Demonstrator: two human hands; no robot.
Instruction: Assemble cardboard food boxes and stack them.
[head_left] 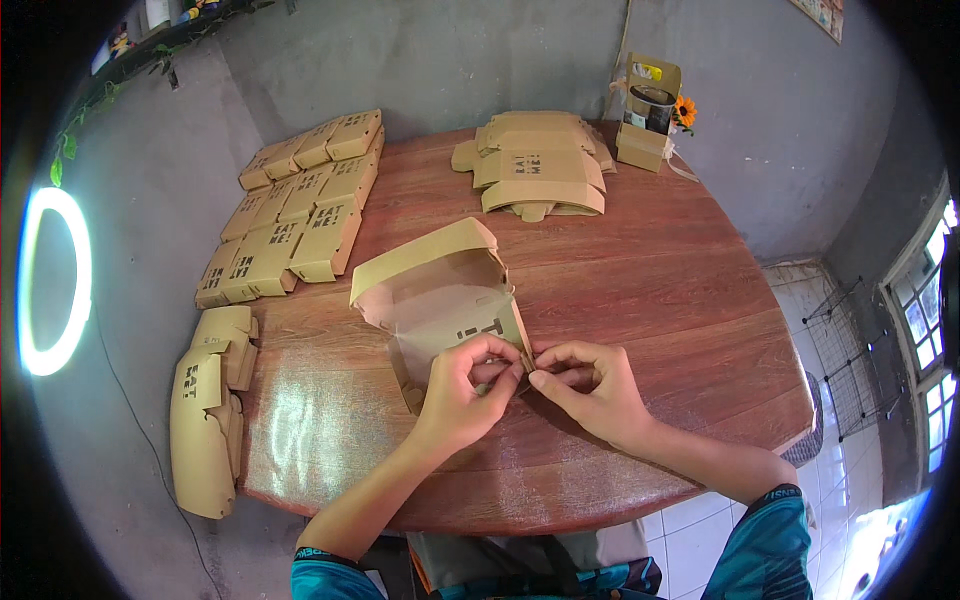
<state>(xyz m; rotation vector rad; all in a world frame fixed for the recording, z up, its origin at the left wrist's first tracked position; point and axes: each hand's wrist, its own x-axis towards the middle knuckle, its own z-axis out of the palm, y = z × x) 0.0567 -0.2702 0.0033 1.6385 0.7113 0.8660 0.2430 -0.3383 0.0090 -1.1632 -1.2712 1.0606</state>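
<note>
A brown cardboard food box (430,252) stands partly folded on the wooden table in front of me, its lid raised at the far left and its inside facing me. My left hand (468,388) pinches the box's near right corner, thumb and fingers closed on the cardboard edge. Right beside it, my right hand (588,388) grips the same corner from the outer side, thumb against forefinger. The fingers hide the exact fold or tab between them.
Folded boxes (330,240) stand in rows at the far left of the table (650,290). Flat box blanks (540,165) are stacked at the back. More blanks (205,430) overhang the left edge. A carton with a dark cup (652,108) and an orange flower (684,112) stand back right.
</note>
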